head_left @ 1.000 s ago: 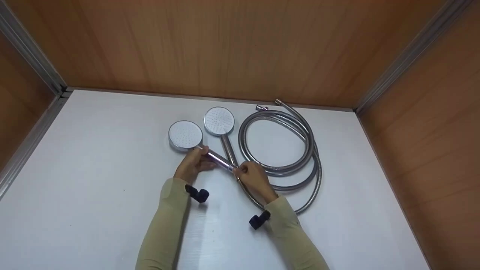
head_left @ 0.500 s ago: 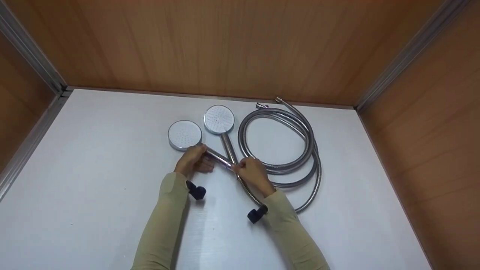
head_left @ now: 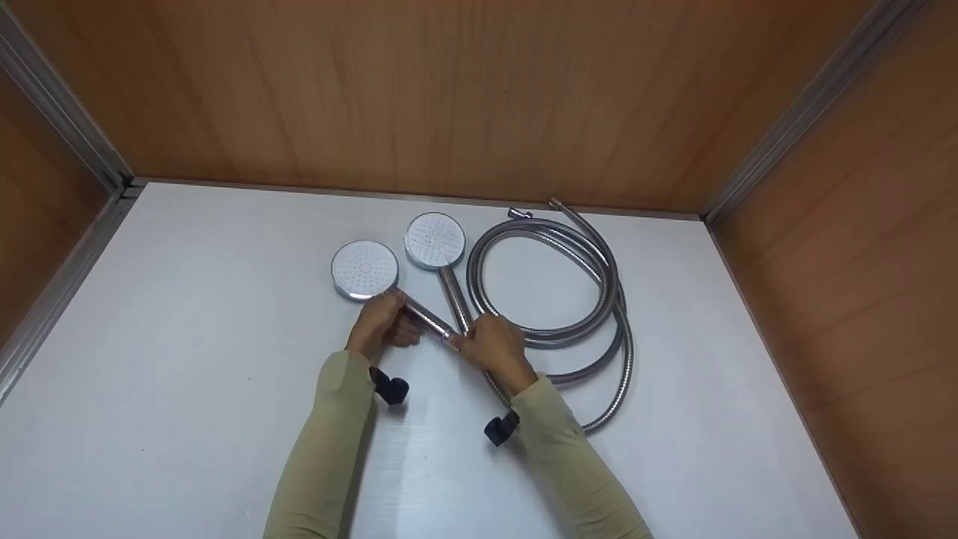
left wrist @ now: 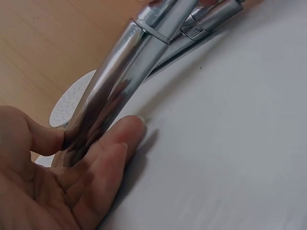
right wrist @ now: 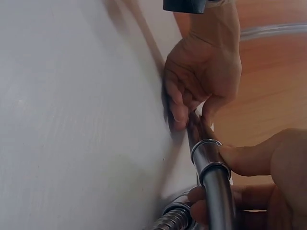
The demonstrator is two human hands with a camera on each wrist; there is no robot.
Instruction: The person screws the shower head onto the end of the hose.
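Observation:
My left hand [head_left: 380,320] holds a chrome shower head [head_left: 364,268] by the upper handle, just below its round white face. In the left wrist view the thumb and fingers lie either side of the shiny handle [left wrist: 108,86]. At the handle's lower end my right hand [head_left: 495,346] pinches a metal hose nut [right wrist: 207,155] between thumb and fingers. A smooth grey hose [right wrist: 219,199] runs on from that nut. Close behind lies a second shower head [head_left: 435,239], its handle passing behind the right hand. A ribbed metal hose [right wrist: 172,219] joins its lower end.
Coiled shower hoses [head_left: 610,299] lie to the right of the hands. Two loose hose ends, one a chrome fitting [head_left: 519,214], point toward the back wall [head_left: 449,97]. Wood-look panels enclose the white table [head_left: 187,359] at the back and sides.
Both hands keep their hold on the shower head and hose nut. The right hand has shifted slightly left and its wrist has turned a little. The held shower head's face tilts slightly differently.

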